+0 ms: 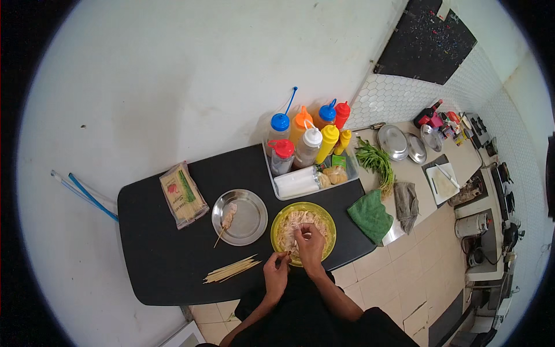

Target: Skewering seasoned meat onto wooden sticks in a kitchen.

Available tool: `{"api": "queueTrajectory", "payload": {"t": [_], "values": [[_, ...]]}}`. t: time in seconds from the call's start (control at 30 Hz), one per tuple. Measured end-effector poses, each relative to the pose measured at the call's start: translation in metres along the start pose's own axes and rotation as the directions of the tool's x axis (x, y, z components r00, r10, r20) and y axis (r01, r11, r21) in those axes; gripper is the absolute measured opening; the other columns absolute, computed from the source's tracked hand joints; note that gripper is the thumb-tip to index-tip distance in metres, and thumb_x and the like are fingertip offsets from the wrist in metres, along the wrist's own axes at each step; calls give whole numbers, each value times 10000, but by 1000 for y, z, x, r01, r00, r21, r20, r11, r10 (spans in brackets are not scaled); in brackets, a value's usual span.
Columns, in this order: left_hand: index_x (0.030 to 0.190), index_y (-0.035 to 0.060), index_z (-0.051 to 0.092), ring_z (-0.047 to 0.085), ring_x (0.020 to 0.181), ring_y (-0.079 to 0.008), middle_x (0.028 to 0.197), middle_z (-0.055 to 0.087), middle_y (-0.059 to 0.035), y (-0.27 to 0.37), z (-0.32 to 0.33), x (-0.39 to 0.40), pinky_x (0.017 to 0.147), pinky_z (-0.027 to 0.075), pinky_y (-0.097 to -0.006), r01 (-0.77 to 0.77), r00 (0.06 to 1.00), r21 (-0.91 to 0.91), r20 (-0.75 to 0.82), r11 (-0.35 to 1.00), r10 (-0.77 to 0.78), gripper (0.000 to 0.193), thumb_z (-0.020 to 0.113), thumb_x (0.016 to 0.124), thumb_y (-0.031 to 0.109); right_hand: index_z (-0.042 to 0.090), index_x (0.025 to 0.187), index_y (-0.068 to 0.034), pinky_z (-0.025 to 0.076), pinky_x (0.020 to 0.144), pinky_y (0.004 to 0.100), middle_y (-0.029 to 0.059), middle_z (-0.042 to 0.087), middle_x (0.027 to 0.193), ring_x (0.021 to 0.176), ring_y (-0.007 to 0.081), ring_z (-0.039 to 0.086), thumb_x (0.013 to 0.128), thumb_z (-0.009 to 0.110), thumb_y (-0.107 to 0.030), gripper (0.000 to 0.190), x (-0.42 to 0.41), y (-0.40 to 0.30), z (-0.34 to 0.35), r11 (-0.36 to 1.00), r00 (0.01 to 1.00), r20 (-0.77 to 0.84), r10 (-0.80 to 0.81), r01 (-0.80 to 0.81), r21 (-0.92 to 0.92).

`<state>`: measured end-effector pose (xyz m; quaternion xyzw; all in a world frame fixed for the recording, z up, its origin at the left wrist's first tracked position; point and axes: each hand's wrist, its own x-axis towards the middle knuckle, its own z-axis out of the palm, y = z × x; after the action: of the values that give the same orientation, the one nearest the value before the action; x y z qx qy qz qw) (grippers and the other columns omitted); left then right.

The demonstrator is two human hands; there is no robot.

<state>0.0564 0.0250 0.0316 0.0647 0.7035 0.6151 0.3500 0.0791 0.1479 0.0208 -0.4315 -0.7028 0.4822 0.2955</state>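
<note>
A yellow bowl (330,223) of sliced pale raw meat (303,217) sits at the front of the black table. Over the meat, my right hand (311,245) curls with thumb and fingertips pinched on a pale strip of it. My left hand (275,273) is at the bowl's lower left rim, thumb and finger drawn together; whatever is between them is too small to make out. Left of the bowl, a round metal plate (253,217) carries one skewer of meat (228,219), its stick end over the rim. Loose bamboo skewers (232,270) lie in a bundle near my left hand.
A packet of skewers (184,195) lies at the table's left. Behind the bowl, a clear plastic bin (277,193) holds several squeeze bottles (308,145). To the right are a green cloth (370,216), leafy greens (377,162), and a knife on a white cutting board (442,184).
</note>
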Motion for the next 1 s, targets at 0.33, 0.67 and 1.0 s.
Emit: {"api": "queueTrajectory", "payload": {"t": [0.33,0.67,1.0], "values": [[971,-1,609,464,600,-48,777,579,-8,-6,-2,2,515,371,-199,29,999,-197,-9,980,-32,122,572,949,113,635,920,19,514,715,306,113,651,825,736,204,636,786,666,-5,140,4,-2,-5,969,970,72,-233,238,-72],[1007,-5,603,418,548,-58,778,559,-25,-4,-3,6,478,325,-209,103,993,-392,96,914,-71,140,576,950,119,627,1034,0,516,759,309,112,663,935,887,171,643,842,575,57,207,12,6,-19,999,981,186,-53,52,7],[998,-25,605,384,507,-50,792,585,-39,-19,-5,13,459,295,-204,255,963,-488,203,835,-176,145,564,951,105,642,1061,-40,497,781,305,34,658,1020,889,133,591,988,491,-226,250,17,33,-9,720,782,474,405,-592,361]]}}
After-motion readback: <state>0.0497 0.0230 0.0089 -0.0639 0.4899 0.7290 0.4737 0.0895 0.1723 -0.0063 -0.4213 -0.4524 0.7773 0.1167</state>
